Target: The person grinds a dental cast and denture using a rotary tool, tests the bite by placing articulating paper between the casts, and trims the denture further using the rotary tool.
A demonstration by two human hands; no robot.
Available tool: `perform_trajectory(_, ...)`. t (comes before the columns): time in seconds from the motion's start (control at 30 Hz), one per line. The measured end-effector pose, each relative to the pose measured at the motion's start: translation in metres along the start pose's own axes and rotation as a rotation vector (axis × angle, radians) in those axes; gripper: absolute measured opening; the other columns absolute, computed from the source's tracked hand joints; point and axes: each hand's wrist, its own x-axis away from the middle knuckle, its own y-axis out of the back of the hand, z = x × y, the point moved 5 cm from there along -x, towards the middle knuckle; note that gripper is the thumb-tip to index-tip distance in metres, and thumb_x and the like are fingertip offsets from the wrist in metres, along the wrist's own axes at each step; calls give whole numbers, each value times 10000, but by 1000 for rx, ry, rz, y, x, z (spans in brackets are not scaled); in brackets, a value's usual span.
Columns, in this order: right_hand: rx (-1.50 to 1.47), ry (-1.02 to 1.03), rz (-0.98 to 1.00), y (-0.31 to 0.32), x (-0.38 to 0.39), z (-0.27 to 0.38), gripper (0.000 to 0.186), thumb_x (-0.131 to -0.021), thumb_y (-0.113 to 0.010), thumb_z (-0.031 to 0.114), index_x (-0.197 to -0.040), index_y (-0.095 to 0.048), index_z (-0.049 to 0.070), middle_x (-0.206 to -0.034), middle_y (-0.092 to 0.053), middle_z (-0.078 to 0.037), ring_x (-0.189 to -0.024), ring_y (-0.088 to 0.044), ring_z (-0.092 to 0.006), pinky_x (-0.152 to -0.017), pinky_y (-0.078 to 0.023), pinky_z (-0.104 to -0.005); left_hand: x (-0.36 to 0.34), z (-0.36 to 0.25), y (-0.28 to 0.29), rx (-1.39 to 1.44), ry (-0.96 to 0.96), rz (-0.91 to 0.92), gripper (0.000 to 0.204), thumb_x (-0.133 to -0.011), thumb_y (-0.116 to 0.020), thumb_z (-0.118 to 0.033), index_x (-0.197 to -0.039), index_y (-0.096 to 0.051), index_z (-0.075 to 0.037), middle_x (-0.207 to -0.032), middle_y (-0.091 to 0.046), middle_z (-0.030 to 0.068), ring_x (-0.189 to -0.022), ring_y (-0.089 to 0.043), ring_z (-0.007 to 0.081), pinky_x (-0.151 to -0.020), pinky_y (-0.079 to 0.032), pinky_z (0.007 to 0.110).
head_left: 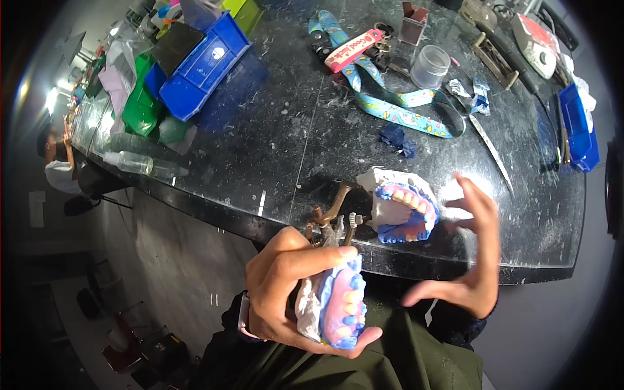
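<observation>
My left hand is closed around one half of a dental model, a white plaster base with blue wax, pink gum and cream teeth. A brass articulator with a small knurled screw joins it to the other half, which rests on the black table with its teeth facing right. The hinge is spread wide, so the two halves stand apart. My right hand hovers just right of the resting half, fingers curved and apart, holding nothing.
Beyond the model lie dark blue wax scraps, a patterned lanyard, a clear cup and a thin pale strip-like tool. Blue bins stand at the left and right. A plastic bottle lies near the left edge.
</observation>
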Motion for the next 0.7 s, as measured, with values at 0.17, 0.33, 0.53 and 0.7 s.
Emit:
perform_trajectory(0.17, -47, 64, -31, -40, -15, -6, 1069, -476, -909, 203, -1367, -357, -10, -1266, -513, -223, -1160, -531, -331, -968, -417, -394, 1, 5, 3, 38, 32, -1, 822, -386, -865, -409, -1011, -541, 15, -839, -500, 70, -674, -429, 134, -595, -347, 260)
perform_trajectory(0.33, -85, 98, -120, -33, -6, 3, 927, -475, -908, 147, -1285, -480, 7, -1014, -598, -164, -882, -612, -263, -774, -487, -339, -6, 9, 11, -37, 52, 35, 790, -420, -876, -411, -1010, -580, 23, -864, -562, 62, -658, -466, 141, -586, -396, 265)
perform_trajectory(0.53, -336, 325, -144, -35, -2, 34, 584, -631, -784, -29, -1183, -593, -37, -860, -580, -94, -713, -610, -194, -643, -496, -276, -12, 16, 13, 55, 71, 77, 970, -374, -893, -562, -1058, -616, 69, -841, -588, 77, -675, -514, 131, -597, -449, 252)
perform_trajectory(0.7, -348, 381, -458, -40, -4, 29, 438, -659, -784, 42, -1065, -681, 168, -1091, -586, -153, -1020, -592, -338, -843, -510, -421, -14, 19, 6, 196, 45, 175, 1081, -449, -749, -692, -1166, -560, 95, -870, -563, 87, -691, -497, 146, -607, -438, 269)
